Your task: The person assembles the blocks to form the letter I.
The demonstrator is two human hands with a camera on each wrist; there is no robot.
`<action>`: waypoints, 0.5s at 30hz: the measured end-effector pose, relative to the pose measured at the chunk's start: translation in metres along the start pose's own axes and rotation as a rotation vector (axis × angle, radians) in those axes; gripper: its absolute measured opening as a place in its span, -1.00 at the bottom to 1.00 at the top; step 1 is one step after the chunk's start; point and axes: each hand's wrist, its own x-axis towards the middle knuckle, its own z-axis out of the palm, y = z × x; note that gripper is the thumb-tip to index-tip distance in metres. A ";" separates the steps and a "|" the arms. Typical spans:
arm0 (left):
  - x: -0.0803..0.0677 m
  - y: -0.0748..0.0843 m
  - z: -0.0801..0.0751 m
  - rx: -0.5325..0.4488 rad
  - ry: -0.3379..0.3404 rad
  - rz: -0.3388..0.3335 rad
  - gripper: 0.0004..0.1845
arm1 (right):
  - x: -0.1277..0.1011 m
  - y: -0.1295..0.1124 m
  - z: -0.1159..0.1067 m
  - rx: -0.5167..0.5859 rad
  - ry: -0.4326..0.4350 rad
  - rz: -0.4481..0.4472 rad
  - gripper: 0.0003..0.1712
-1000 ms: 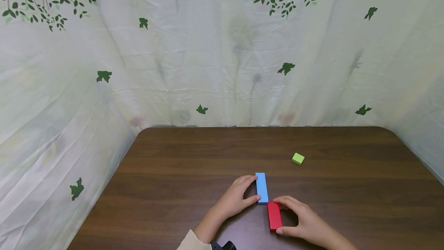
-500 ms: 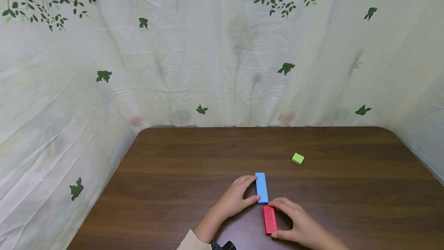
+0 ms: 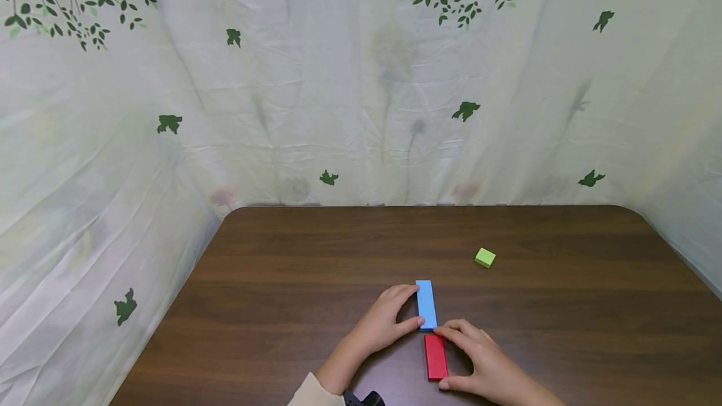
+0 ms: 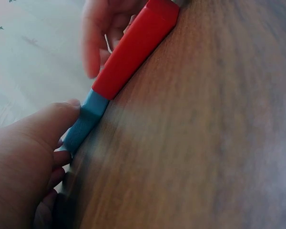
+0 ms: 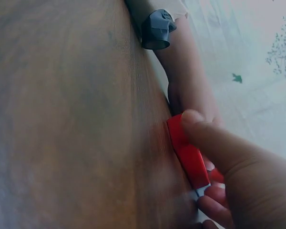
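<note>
Nearest the camera, the right hand (image 3: 485,362) pinched the red block (image 3: 435,357) between thumb at its near end and fingers at its far end, the block lying flat on the dark wooden table (image 3: 564,318) (the right wrist view showed the thumb pressed on the red face). Just beyond it, toward 12 o'clock, the blue block (image 3: 425,304) lay flat too, lengthwise and nearly in line with the red one, their short ends touching or all but touching; the left wrist view showed the two meeting end to end. At 9 o'clock of the blue block, the left hand (image 3: 386,324) gripped it, fingers curled at its far end and thumb at its near corner. A cream sleeve (image 3: 316,393) and a dark wrist device (image 3: 363,400) showed at the near edge. Farther off, toward 1 o'clock and well apart from both hands, sat a small green cube (image 3: 484,258). Behind the table hung a pale cloth (image 3: 338,93) printed with green leaves and branches.
</note>
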 end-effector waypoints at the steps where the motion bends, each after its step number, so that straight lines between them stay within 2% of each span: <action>1: 0.000 0.000 0.000 -0.001 0.001 0.000 -0.38 | 0.000 0.000 0.000 0.004 0.001 -0.001 -0.27; 9: 0.001 0.001 -0.001 -0.001 0.002 -0.001 -0.38 | -0.001 0.000 0.000 0.034 0.036 -0.076 -0.44; 15: 0.000 0.001 -0.001 -0.005 -0.010 -0.011 -0.37 | 0.000 0.000 0.000 0.035 0.010 -0.072 -0.45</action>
